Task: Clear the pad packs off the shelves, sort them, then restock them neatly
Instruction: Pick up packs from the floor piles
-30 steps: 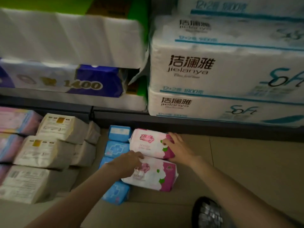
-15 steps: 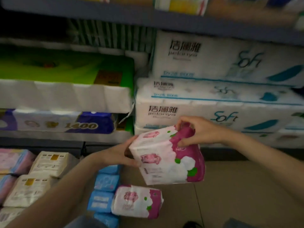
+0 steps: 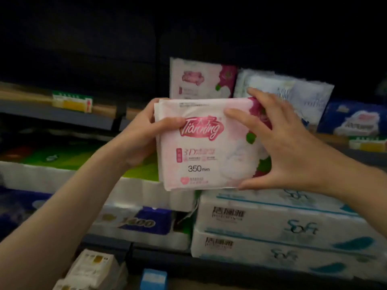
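We see a pink-and-white pad pack (image 3: 206, 143) held upright in the air, its front facing us with a red logo and "350mm" printed on it. Just behind its top edge, a matching pad pack (image 3: 201, 79) stands upright on the shelf (image 3: 58, 117), beside a white-and-blue pack (image 3: 293, 91).

Two large white plastic-wrapped tissue bundles with teal "Soft" lettering (image 3: 289, 229) lie stacked at the lower right. Left of them sits a white and dark blue tissue bundle printed "1400" (image 3: 142, 221), beneath a white bundle with a green top (image 3: 69, 164). On the far right stands a dark blue tissue pack (image 3: 354, 120). A yellow and green price label (image 3: 72, 101) clips to the grey shelf edge (image 3: 52, 114) at far left.
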The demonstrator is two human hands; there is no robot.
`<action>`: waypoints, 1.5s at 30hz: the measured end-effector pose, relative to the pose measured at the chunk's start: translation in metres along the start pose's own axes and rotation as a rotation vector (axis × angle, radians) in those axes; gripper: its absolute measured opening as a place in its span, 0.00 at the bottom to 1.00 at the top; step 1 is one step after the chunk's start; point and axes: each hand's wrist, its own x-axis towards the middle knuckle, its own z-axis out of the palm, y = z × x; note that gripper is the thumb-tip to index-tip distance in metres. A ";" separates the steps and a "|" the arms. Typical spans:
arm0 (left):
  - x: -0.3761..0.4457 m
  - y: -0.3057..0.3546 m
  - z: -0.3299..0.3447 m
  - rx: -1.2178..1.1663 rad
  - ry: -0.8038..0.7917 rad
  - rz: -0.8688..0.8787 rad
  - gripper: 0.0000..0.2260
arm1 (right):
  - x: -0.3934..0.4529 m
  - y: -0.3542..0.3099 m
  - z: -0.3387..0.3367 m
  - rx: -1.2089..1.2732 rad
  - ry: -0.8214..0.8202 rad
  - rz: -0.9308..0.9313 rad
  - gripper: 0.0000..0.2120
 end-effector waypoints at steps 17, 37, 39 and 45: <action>0.090 0.116 -0.025 0.913 0.528 0.640 0.29 | 0.166 0.073 -0.021 -0.618 0.499 -0.009 0.61; 0.232 0.033 -0.030 1.394 -0.013 0.174 0.20 | 0.279 0.170 0.030 -0.290 -0.189 -0.016 0.26; 0.234 0.032 -0.030 1.368 -0.005 0.162 0.20 | 0.283 0.161 0.024 -0.165 -0.233 0.083 0.26; 0.230 0.027 -0.027 1.481 0.110 0.113 0.20 | 0.239 0.105 -0.004 -0.174 -0.139 0.133 0.27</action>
